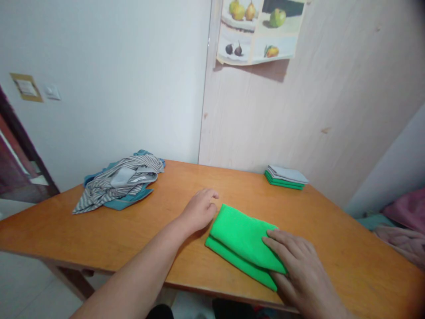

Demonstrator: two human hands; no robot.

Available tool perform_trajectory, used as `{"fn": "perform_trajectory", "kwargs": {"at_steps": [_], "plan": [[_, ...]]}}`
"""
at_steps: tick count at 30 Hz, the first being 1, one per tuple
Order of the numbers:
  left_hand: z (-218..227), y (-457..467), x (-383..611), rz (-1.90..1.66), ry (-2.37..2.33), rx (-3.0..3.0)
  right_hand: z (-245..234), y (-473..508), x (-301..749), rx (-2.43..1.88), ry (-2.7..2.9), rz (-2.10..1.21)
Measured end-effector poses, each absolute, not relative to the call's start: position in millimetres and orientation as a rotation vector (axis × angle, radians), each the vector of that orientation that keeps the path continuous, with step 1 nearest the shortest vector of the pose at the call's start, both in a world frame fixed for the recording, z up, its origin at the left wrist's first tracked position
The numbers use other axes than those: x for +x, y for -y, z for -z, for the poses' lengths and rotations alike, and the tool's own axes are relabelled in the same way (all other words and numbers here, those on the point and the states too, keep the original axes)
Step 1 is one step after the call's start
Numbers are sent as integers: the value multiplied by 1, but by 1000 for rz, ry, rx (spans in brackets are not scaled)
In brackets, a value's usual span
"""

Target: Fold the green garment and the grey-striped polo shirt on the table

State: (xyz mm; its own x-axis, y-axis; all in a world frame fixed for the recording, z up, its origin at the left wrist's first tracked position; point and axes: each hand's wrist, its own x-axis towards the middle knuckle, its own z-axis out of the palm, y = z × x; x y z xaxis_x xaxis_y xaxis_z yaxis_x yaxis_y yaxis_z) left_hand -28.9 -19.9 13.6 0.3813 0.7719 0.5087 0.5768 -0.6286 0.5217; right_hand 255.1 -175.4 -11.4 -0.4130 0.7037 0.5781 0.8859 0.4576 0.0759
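Observation:
A bright green folded cloth lies near the front edge of the wooden table, with a fold line along its nearer side. My right hand grips its right end, fingers on top and the thumb tucked at the lower layer. Just beyond the cloth's left end, my left hand hovers low over the tabletop or rests on it; I cannot tell which. Its fingers are slightly bent, the thumb stands apart from them, and nothing shows between.
At the far right corner of the table sits a stack of folded grey and green cloths. A loose heap of striped and blue clothes lies at the left. Behind is a wall with a fruit poster. Pink fabric is off to the right.

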Motion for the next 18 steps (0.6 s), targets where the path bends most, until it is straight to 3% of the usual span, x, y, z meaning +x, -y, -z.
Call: {"fn": "perform_trajectory", "kwargs": {"at_steps": [4,7,12,18], "plan": [[-39,61,-9,-973,-816,2593,10,170,253,-1337,2203,396],[-34,86,10,-780,-630,2779,6,164,250,-1326,2159,293],[-19,86,25,-786,-781,2712,-1,158,254,-1383,2106,156],[-36,66,25,-773,-848,2408,12,146,290,-1624,1913,-153]]}}
